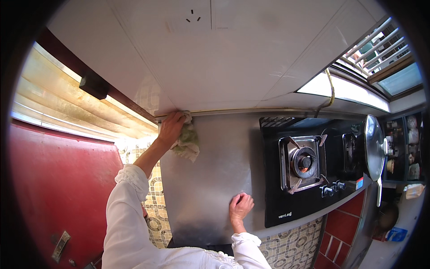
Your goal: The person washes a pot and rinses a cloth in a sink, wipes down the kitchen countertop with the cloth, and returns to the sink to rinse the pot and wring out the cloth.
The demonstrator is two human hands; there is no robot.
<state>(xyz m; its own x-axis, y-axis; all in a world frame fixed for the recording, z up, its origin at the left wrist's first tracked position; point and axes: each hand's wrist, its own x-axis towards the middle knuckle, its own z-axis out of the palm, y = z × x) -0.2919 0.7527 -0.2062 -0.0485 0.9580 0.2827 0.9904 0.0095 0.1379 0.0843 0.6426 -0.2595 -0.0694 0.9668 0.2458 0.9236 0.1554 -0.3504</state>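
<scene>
My left hand (172, 127) grips a damp-looking, pale green and white cloth (188, 143) at the far left corner of the stainless steel countertop (211, 168). Its fingers press the cloth near the back edge, where the counter meets the wall, and the rest of the cloth drapes over the steel towards me. Above the counter's front part, my right hand (241, 205) is curled into a loose fist with nothing visible in it. Whether it touches the steel is hard to tell. Just right of it lies the black glass gas hob (273, 201).
A gas burner with a pan support (304, 163) and control knobs (332, 189) are on the hob. Further right stands a pan with a glass lid (373, 148), its handle towards me. A yellow gas hose (331, 89) runs behind. The red door (63, 181) is at left.
</scene>
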